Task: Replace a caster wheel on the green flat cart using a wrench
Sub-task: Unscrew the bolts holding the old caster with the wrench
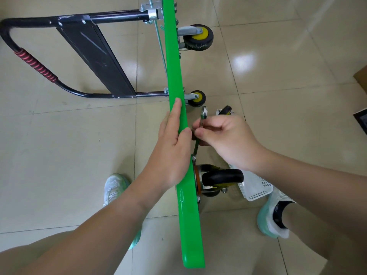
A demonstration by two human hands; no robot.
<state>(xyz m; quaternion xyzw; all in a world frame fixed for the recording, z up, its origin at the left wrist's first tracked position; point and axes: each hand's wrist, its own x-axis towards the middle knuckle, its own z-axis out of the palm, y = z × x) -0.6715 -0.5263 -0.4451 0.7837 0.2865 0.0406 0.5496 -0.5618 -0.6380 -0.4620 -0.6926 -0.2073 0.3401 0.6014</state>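
**Q:** How does the cart stand, and how do you steady it?

**A:** The green flat cart point(174, 76) stands on its long edge on the tiled floor point(79, 155). Its wheels face your right and its black handle point(39, 22) lies out to your left. Your left hand point(174, 139) rests flat against the deck's upper edge, fingers straight along it and thumb over the rim. It clasps nothing.

**Q:** Where is the wrench?

**A:** Your right hand point(224, 139) pinches the wrench point(204, 113) at mid-shank, between the thumb and curled fingers. The tool runs close along the deck's underside. Its upper head stands free above your knuckles. Its lower end meets a fastener just above the near caster wheel point(222, 175). Whether it is seated on the nut cannot be told.

**Q:** What else appears?

**A:** The middle caster point(196, 98) and the far caster point(198, 37), both with yellow hubs, are mounted farther along the deck. A loose caster point(226, 110) lies on the floor just behind your right hand and is partly hidden by it. A white basket point(256, 185) lies beneath your right forearm, beside the near caster wheel.
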